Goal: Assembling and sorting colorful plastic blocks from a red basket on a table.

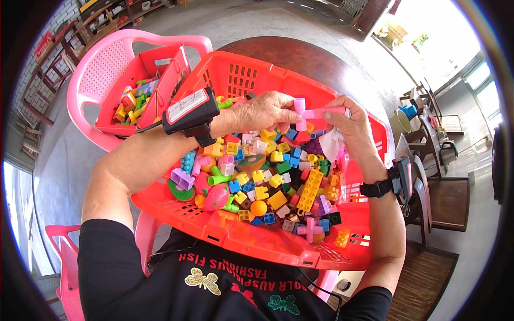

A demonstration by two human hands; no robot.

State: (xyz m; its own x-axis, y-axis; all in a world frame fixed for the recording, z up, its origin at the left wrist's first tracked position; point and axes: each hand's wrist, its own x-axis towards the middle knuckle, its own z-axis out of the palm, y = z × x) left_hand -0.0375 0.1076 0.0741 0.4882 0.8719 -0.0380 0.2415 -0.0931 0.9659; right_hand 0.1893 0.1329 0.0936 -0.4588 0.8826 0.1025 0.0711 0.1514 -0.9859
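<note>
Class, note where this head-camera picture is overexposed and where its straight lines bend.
Head view: daylight washes out the upper right corner and glares on the floor; the red basket rim and walls bow toward the black circular border; both hands stay sharp.

A: What is the person wearing?

B: A black short-sleeved shirt, with red lettering across the chest and small butterfly patches in gold, red and green. Both forearms are bare.

A: Anything on the wrists?

B: Yes. The left wrist carries a black boxy device (190,113) with a white label panel edged in red, held by a black strap, and a thin black cable trails from it. The right wrist has a black band (378,188) with a smaller dark device (402,176) mounted on its outer side.
</note>
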